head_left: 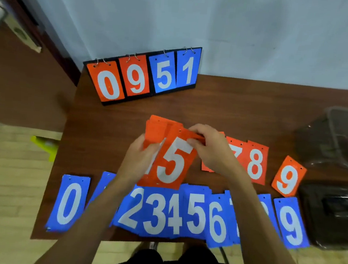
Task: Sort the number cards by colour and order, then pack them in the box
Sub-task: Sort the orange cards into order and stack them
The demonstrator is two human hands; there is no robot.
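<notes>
Head view. Centre of frame: the left hand (139, 156) curls round the left edge of the orange stack (172, 159), which is lifted and fanned, with a "5" on top. The right hand (211, 147) pinches orange card edges at the stack's upper right corner, thumb below and fingers above. Right of centre, the orange 8 card (255, 164) and the orange 9 card (289, 176) lie flat on the table (234, 107); a "7" is partly hidden behind the right hand. Along the lower edge, the blue row (161, 213) runs 0 to 9, the cards overlapping, two of them crossed by the forearms. Upper left: a flip scoreboard (142, 76) reading 0951. Right edge: the clear box (316, 131), apart from all the cards.

Handling, as judged: the cards look thin, light, smooth and fairly stiff, so a loose stack is likely to slide and fan. A grip across both long edges, squared against the table, should serve better than a corner pinch.
</notes>
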